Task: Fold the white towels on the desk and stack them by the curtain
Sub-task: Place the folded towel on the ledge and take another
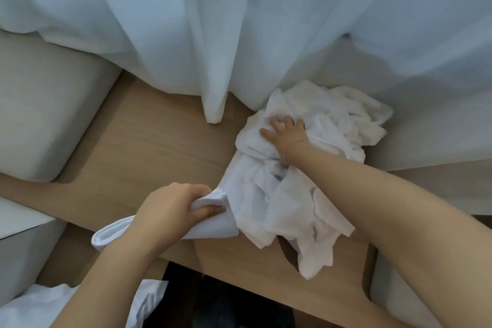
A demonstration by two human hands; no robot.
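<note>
The white towels lie in one crumpled heap on the wooden desk, and its far side is pushed against the foot of the curtain; nothing in the heap looks folded yet, so I judge the task to be near its beginning. The left hand has its fingers curled tightly around a bunched edge of one towel at the near side of the heap, the thumb pressing the cloth from below. The right hand rests on top of the heap with spread, nearly straight fingers — it presses the cloth down and does not grip it. The main risk, I think, is that the towels are tangled: if the left hand pulls its piece away, the other pieces can come with it, and one corner already hangs over the near edge of the desk, so part of the heap could slide to the floor. The pressing hand covers only the far part, and the near part is free to move. A second risk is the curtain — its hem touches the heap, and a strong pull could catch the thin fabric and drag it over the desk. More white cloth lies low on the left, below the desk; I cannot tell if it is another towel.
</note>
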